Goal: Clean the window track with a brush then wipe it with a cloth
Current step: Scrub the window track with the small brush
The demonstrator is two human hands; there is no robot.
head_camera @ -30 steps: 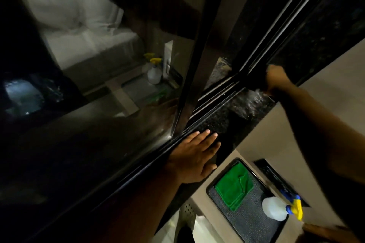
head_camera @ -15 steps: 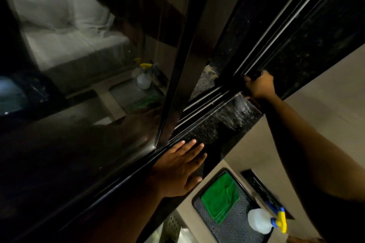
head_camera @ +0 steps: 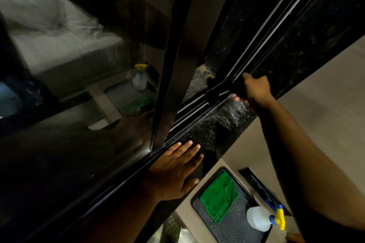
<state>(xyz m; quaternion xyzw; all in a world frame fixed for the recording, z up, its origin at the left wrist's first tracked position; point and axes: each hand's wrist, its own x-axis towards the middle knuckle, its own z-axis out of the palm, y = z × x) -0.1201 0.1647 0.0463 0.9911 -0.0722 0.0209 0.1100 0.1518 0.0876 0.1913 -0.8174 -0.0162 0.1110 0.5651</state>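
The right hand (head_camera: pixel 255 89) is closing around something dark, likely the brush, at the window track (head_camera: pixel 199 108). The left hand (head_camera: pixel 174 171) is lying spread flat on the sill. The green cloth (head_camera: pixel 218 196), soft and light, is waiting folded in the tray (head_camera: pixel 237 229); pinching a corner should lift it.

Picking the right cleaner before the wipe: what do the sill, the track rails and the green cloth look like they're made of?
Sill: looks like polished dark stone, maybe granite; speckled, glossy, with wet-looking glare.
Track rails: probably dark-coated metal; thin straight ridges with bright edge highlights. Dim light leaves this open.
Green cloth: soft woven fabric, likely microfibre; matte, folded in layers, lying on the tray.
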